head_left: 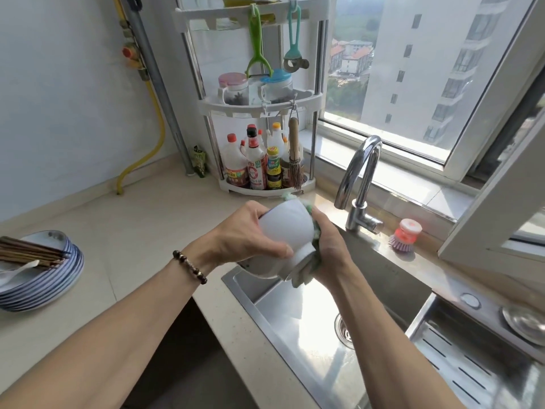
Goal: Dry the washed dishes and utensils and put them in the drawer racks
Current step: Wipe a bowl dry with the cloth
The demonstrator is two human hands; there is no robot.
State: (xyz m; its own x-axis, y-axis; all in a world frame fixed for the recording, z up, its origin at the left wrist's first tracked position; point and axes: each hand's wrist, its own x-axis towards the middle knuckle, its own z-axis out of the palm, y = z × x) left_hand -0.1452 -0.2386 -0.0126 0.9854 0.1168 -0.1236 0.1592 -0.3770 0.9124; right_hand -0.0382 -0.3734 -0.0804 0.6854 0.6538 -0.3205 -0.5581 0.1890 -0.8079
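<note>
- Countertop: pale beige stone, smooth, filling the left and centre of the frame; it met a plain pale wall at upper left.
- Sink: brushed stainless steel, rectangular, lower centre to lower right, with a round drain; a slotted steel tray at lower right was cut off by the frame edge.
- Faucet: chrome gooseneck, right of centre, below a window showing tower blocks.
- Corner rack: white plastic tiers on metal posts, upper centre, holding sauce bottles, lidded jars, a hanging green peeler and a bristle brush.
- Dish brush: red-topped, purple bristles, on the ledge right of the faucet.
- Bowl: white glazed ceramic, footed, tilted on its side above the sink's near-left corner, frame centre.
- Left hand: gripped the bowl's outer wall; beaded bracelet on the wrist.
- Right hand: clutched a green-and-white cloth against the bowl; mostly hidden.
- Plate stack: blue-rimmed, lower left, bearing dark chopsticks and a white spoon; partly cut off.
</note>
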